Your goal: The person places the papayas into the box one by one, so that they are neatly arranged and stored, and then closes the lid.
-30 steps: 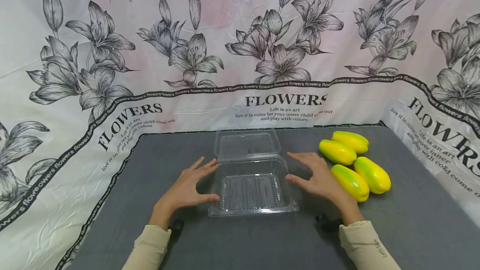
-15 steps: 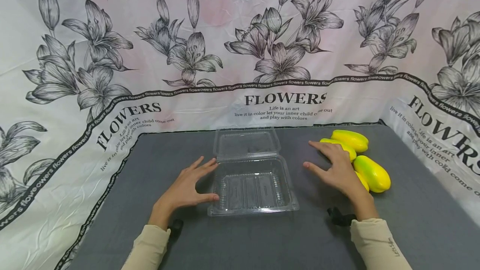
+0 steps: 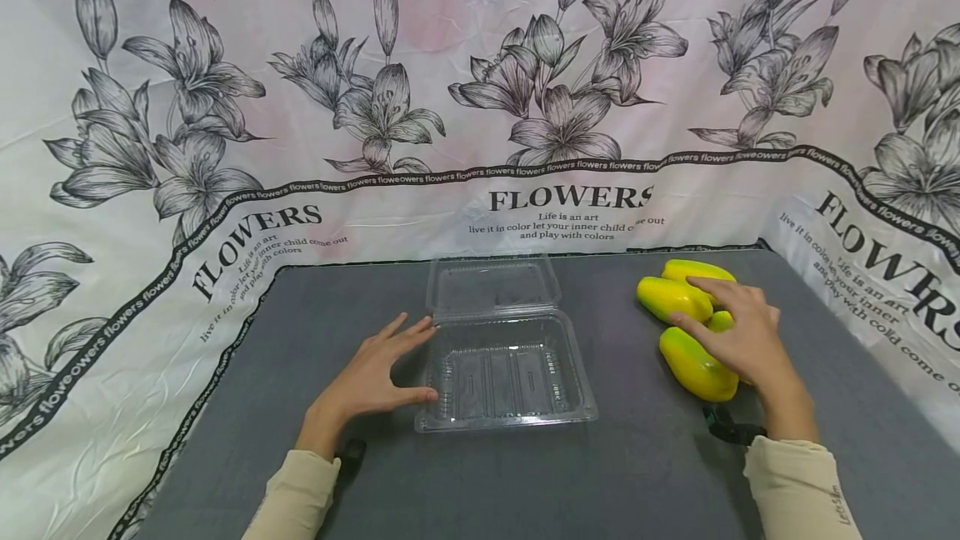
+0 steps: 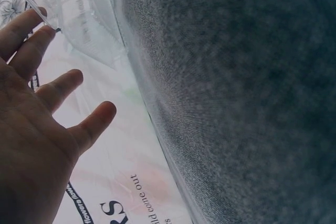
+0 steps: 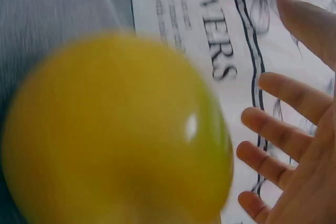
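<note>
A clear plastic clamshell box (image 3: 506, 421) stands on the table with its lid (image 3: 492, 286) folded back, nothing inside. Beside its left wall my left hand (image 3: 367, 373) is spread, thumb and fingertips right at the rim; the left wrist view shows the fingers against the box (image 4: 86, 17). Over several glossy yellow-green, papaya-shaped fruits (image 3: 699, 365) is my right hand (image 3: 750, 336), thumb and fingers apart, partly hiding one fruit (image 3: 722, 322) beneath it. In the right wrist view a large yellow fruit (image 5: 121, 129) fills the lower left, with the right hand's fingers (image 5: 286, 90) spread above and beside it.
Grey cloth covers the table (image 3: 525, 482). A white curtain (image 3: 420, 123) printed with flowers and lettering hangs at the back and both sides. Two more fruits lie close together behind, the nearer one (image 3: 673, 298) left of the right hand.
My right hand has moved away from the box's right side, rightward to above the fruits. The left hand, the box and the fruits have stayed in place.
</note>
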A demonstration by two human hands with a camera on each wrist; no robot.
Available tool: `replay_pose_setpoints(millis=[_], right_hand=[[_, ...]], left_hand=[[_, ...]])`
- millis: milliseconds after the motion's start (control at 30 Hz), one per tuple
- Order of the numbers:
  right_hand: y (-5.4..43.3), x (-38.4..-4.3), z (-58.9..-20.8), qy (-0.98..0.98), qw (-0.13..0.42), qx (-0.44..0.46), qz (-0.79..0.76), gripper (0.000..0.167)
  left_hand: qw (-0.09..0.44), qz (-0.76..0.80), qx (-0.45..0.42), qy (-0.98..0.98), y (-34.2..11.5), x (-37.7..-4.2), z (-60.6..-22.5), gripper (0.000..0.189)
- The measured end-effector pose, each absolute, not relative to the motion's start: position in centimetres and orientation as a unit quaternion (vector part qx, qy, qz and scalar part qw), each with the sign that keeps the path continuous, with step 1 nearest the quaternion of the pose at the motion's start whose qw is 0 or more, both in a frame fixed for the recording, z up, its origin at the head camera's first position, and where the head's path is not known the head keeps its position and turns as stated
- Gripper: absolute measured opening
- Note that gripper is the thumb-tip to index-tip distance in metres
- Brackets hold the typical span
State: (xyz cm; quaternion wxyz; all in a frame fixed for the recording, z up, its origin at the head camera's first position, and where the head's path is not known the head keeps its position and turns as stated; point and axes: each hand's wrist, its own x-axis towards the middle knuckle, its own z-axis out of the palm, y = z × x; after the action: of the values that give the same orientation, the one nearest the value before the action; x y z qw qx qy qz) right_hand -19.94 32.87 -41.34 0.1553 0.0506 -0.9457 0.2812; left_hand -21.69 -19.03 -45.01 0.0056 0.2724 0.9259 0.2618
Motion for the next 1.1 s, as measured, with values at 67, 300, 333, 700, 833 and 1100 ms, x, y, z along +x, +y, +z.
replay_pose_setpoints(millis=[67, 300, 333, 700, 833, 1100], right_hand=[[33.8, -19.7, -41.4, -0.951, 0.14, 0.037, 0.274, 0.073], [36.6, -19.2, -42.0, -0.956, 0.11, 0.015, 0.272, 0.073], [37.0, -19.2, -42.1, -0.955, 0.108, 0.013, 0.275, 0.073], [40.4, -18.6, -43.7, -0.956, 0.03, -0.005, 0.29, 0.08], [40.8, -18.7, -44.0, -0.957, 0.008, -0.014, 0.289, 0.084], [41.1, -18.7, -44.0, -0.953, -0.052, -0.039, 0.295, 0.087]], left_hand=[[0.006, 0.263, 0.274, 0.925, -19.1, -21.7, -45.0, 0.095], [0.01, 0.262, 0.275, 0.925, -19.1, -21.7, -44.9, 0.096], [0.011, 0.263, 0.274, 0.925, -19.1, -21.7, -44.9, 0.097], [0.01, 0.265, 0.274, 0.924, -19.2, -21.7, -45.1, 0.096], [0.009, 0.267, 0.275, 0.923, -19.2, -21.6, -45.0, 0.095], [0.011, 0.27, 0.275, 0.923, -19.1, -21.6, -45.0, 0.096]])
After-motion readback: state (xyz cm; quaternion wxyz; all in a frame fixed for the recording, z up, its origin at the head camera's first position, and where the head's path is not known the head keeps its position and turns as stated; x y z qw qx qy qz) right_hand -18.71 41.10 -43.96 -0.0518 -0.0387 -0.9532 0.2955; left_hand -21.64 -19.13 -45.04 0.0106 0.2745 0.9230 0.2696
